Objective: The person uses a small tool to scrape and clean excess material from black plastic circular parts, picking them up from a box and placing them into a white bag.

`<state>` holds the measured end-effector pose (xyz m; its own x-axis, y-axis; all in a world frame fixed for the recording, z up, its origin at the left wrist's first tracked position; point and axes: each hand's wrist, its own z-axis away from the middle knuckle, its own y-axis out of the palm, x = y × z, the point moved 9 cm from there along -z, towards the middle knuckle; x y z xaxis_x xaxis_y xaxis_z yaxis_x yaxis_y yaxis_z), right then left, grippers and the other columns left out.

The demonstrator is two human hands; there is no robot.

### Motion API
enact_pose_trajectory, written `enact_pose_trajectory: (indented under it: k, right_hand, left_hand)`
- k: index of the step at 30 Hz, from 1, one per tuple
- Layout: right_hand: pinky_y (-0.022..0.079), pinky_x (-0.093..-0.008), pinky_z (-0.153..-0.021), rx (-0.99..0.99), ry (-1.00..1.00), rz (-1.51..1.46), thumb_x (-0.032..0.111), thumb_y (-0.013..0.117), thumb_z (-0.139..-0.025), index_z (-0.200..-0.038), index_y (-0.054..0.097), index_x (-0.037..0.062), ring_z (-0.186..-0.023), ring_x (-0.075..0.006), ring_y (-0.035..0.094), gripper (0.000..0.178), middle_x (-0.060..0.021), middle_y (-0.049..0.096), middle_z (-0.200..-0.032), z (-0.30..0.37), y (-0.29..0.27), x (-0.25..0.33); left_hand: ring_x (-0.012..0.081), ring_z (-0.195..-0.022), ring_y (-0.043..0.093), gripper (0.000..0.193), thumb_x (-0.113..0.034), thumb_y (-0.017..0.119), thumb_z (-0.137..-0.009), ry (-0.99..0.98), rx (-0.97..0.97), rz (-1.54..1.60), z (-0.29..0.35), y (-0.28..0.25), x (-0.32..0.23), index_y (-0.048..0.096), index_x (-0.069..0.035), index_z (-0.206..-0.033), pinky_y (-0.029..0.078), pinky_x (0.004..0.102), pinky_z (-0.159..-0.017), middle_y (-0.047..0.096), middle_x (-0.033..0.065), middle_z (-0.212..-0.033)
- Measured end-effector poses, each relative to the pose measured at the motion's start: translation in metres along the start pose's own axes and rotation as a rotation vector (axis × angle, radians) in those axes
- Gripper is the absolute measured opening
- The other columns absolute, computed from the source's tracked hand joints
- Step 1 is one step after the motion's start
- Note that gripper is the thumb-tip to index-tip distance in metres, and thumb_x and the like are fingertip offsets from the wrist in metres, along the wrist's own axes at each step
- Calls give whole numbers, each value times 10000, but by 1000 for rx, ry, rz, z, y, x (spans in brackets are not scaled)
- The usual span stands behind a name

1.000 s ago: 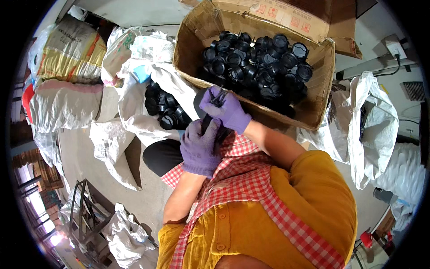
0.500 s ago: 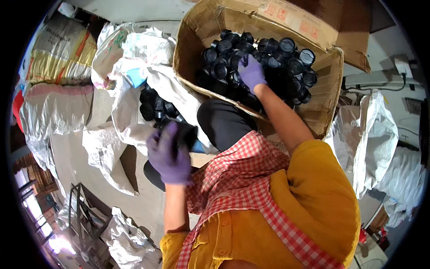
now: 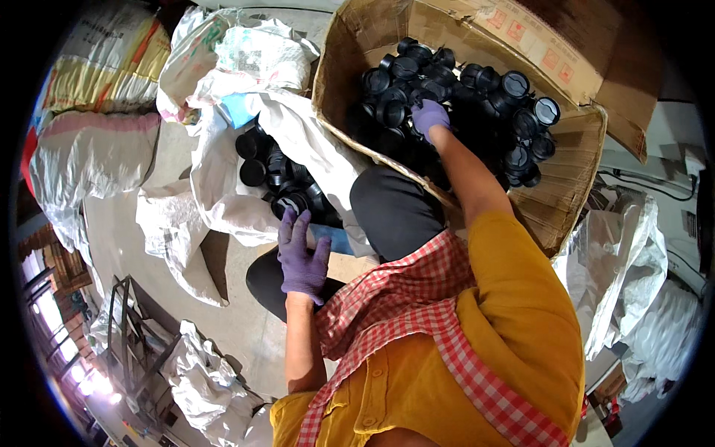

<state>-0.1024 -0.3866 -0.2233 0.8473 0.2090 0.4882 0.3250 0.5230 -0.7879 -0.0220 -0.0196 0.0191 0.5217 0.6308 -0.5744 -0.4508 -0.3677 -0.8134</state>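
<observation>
My left hand (image 3: 304, 253), in a purple glove, is open with its fingers spread, and holds nothing. It hovers by the near edge of a white woven sack (image 3: 216, 171), which lies open with several black round plastic caps (image 3: 277, 167) inside. My right hand (image 3: 430, 118), also gloved, reaches into a large cardboard box (image 3: 596, 149) heaped with similar black caps (image 3: 514, 84). Its fingers curl around a black cap in the pile; the fingertips are partly hidden among the dark pieces.
Stacked woven sacks (image 3: 112, 149) stand at the far left. A clear plastic bag (image 3: 618, 261) sits right of the box. At the lower left are a dark metal frame (image 3: 123, 343) and crumpled white sacking (image 3: 205, 387). My knees border the box and the open sack.
My left hand has let go of the dark cap-like piece it held by the sack, and its fingers have spread. My right hand stays in the box; the whole view has shifted slightly.
</observation>
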Motion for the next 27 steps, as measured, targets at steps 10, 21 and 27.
enact_pose_trajectory:
  k: [10,21,27]
  right_hand:
    - [474,-283,-688,99,-433,-887,112,572,-842,-882,617,28,-742,-119,589,104,-71,644,-787,177,-141,76]
    - [467,-283,-793,307,-722,-1073,31,517,-850,-983,610,10,-851,-136,589,163,-69,638,-942,295,-191,108]
    - [478,-391,-763,492,-1491,-68,89,629,-666,-1233,530,180,-879,-280,561,582,-87,598,-1029,397,-149,137]
  left_hand:
    - [217,-1152,461,762,-90,687,-739,-18,-41,740,-34,4,-68,285,-10,-1381,380,354,-967,377,157,-1349]
    - [106,-843,565,421,72,546,-738,-287,442,795,32,29,-75,543,10,-1154,470,229,-744,609,36,-957]
    - [89,-858,540,365,46,589,-748,-165,696,856,86,28,-74,591,20,-1112,445,231,-790,606,5,-950]
